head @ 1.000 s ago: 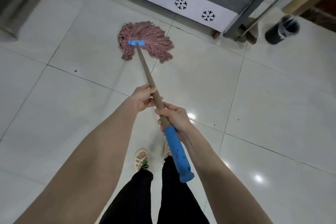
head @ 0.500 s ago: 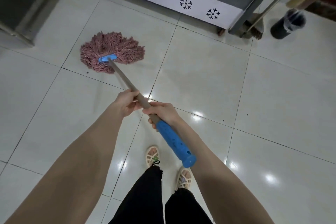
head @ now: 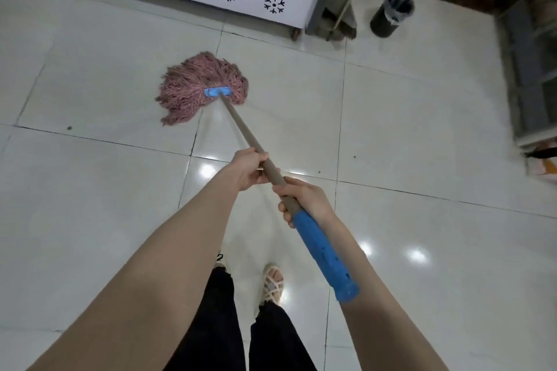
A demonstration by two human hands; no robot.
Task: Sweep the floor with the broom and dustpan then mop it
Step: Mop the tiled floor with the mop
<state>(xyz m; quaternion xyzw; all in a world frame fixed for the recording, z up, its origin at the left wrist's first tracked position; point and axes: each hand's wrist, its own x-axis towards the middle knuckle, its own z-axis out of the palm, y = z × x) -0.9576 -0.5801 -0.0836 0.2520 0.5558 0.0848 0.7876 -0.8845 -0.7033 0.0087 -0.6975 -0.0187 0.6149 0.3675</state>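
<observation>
The right hand (head: pixel 304 199) closes around the mop handle (head: pixel 250 135) just above its blue perforated plastic grip (head: pixel 322 250), likely steering from the near end, while the left hand (head: pixel 248 170) wraps the bare brown shaft farther down, probably to press and guide the stroke. The staggered hold keeps the pole slanted low, so the mop head (head: pixel 202 84), a fan of pinkish cotton strands clamped in a blue bracket, lies flat on the glossy white tile floor (head: pixel 422 129). Beyond it, the broom and dustpan (head: pixel 337 24) stand parked against a grey metal leg, beside a dark cylindrical bin (head: pixel 390 15), suggesting sweeping is finished.
</observation>
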